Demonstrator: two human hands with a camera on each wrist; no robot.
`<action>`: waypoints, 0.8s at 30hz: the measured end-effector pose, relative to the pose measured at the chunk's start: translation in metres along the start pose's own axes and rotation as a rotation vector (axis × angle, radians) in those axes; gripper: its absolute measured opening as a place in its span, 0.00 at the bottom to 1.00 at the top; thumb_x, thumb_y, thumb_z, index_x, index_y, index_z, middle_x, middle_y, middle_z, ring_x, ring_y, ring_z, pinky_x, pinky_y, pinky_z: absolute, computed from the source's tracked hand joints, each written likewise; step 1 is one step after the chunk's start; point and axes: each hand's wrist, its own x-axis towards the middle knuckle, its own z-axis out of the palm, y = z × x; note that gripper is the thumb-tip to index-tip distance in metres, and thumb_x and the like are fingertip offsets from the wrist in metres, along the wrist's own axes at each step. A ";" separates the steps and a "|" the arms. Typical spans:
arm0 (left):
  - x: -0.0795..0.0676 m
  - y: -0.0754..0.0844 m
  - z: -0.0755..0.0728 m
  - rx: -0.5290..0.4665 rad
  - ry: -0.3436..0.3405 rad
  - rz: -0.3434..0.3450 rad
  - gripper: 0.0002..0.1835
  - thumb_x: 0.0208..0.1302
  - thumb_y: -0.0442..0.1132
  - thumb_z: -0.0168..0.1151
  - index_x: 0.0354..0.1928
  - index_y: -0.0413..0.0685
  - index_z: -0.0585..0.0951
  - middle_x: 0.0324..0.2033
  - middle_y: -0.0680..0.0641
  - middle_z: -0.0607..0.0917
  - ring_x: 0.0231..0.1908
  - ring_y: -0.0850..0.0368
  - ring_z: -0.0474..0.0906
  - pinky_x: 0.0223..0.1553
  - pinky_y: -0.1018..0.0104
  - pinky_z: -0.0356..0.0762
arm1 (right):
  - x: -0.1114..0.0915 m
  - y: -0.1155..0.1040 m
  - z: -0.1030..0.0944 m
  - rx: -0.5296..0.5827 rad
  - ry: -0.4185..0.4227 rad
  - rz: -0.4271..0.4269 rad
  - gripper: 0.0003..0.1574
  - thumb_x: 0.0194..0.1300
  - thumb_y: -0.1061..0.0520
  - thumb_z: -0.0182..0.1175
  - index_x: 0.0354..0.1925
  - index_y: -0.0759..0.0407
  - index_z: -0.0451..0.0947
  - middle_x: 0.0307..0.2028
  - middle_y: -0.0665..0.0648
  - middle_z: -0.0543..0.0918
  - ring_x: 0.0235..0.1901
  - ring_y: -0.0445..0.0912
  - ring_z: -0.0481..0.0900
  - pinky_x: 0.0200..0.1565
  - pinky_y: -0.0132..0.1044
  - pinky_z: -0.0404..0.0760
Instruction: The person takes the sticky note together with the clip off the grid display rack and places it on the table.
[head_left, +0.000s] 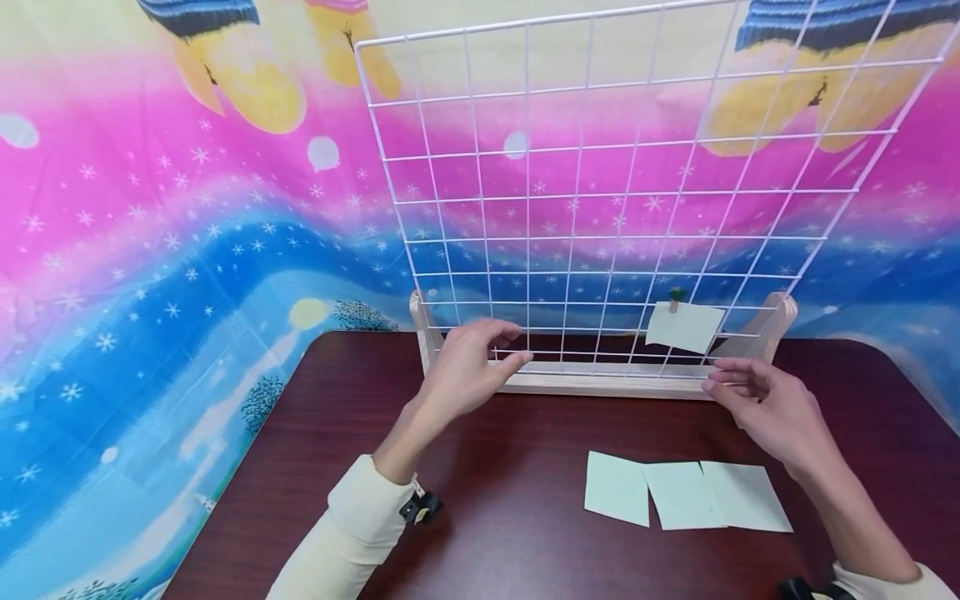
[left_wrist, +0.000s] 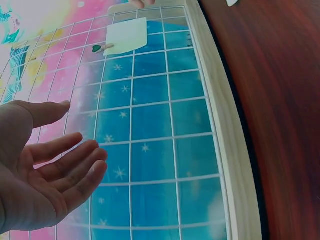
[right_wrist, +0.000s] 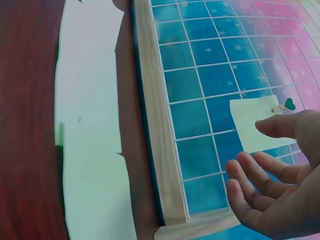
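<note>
A pale green paper note (head_left: 684,327) hangs low on the right part of a white wire grid (head_left: 527,198), held by a small wooden clip with a green heart (head_left: 677,295). My left hand (head_left: 471,367) hovers before the grid's lower left, fingers loosely bent and holding nothing. Just below the clipped note is my right hand (head_left: 772,408), its fingers relaxed and nothing between them. In the right wrist view, the right thumb (right_wrist: 275,126) overlaps the clipped note (right_wrist: 245,117); contact cannot be told. Loose green notes (head_left: 617,489) lie in a row on the table.
The grid stands in a pale wooden base (head_left: 600,383) with upright side pieces on a dark red-brown table (head_left: 480,467). Behind it hangs a colourful cloth (head_left: 187,225) with snowflakes. The loose notes lie in front of the base, left of the right forearm.
</note>
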 end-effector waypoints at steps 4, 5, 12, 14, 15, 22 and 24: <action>0.012 0.009 0.004 -0.026 -0.029 0.020 0.21 0.72 0.46 0.72 0.62 0.45 0.86 0.56 0.44 0.90 0.52 0.51 0.89 0.56 0.56 0.87 | 0.003 -0.002 -0.001 0.028 -0.014 0.019 0.33 0.79 0.45 0.64 0.69 0.64 0.76 0.45 0.37 0.87 0.39 0.16 0.76 0.33 0.27 0.81; 0.016 0.011 0.005 -0.025 -0.035 0.024 0.21 0.73 0.46 0.72 0.63 0.45 0.86 0.57 0.44 0.90 0.53 0.51 0.89 0.56 0.56 0.88 | 0.004 -0.002 -0.001 0.032 -0.016 0.025 0.33 0.79 0.44 0.64 0.70 0.64 0.75 0.46 0.37 0.87 0.39 0.16 0.75 0.34 0.27 0.81; 0.035 0.029 0.013 0.003 -0.085 0.026 0.24 0.75 0.50 0.69 0.67 0.49 0.84 0.61 0.47 0.88 0.58 0.53 0.87 0.58 0.59 0.86 | 0.007 -0.002 -0.001 0.035 0.001 0.038 0.35 0.79 0.43 0.64 0.70 0.65 0.75 0.44 0.35 0.84 0.39 0.17 0.74 0.36 0.22 0.79; 0.039 0.034 0.017 0.001 -0.097 0.030 0.24 0.76 0.50 0.68 0.67 0.50 0.84 0.62 0.48 0.88 0.59 0.54 0.86 0.58 0.60 0.86 | 0.007 -0.002 -0.002 0.034 0.006 0.037 0.34 0.78 0.44 0.64 0.70 0.65 0.75 0.43 0.33 0.81 0.39 0.17 0.74 0.36 0.21 0.79; 0.041 0.036 0.018 0.001 -0.101 0.037 0.24 0.76 0.51 0.68 0.67 0.50 0.84 0.62 0.49 0.88 0.59 0.54 0.86 0.58 0.61 0.86 | 0.008 -0.002 -0.002 0.033 0.010 0.036 0.34 0.78 0.45 0.64 0.70 0.65 0.75 0.43 0.32 0.81 0.39 0.17 0.74 0.36 0.20 0.79; 0.055 0.050 0.030 0.001 -0.107 0.089 0.23 0.76 0.49 0.68 0.66 0.49 0.84 0.60 0.49 0.89 0.55 0.57 0.88 0.54 0.69 0.86 | 0.012 -0.001 -0.002 0.050 0.015 0.045 0.35 0.78 0.44 0.65 0.71 0.65 0.75 0.43 0.29 0.79 0.40 0.17 0.73 0.37 0.18 0.77; 0.059 0.053 0.033 -0.005 -0.115 0.098 0.23 0.76 0.49 0.68 0.66 0.48 0.84 0.60 0.49 0.89 0.55 0.57 0.88 0.54 0.70 0.85 | 0.014 -0.001 -0.001 0.048 0.017 0.047 0.36 0.78 0.44 0.65 0.72 0.65 0.74 0.45 0.33 0.80 0.40 0.17 0.73 0.37 0.18 0.77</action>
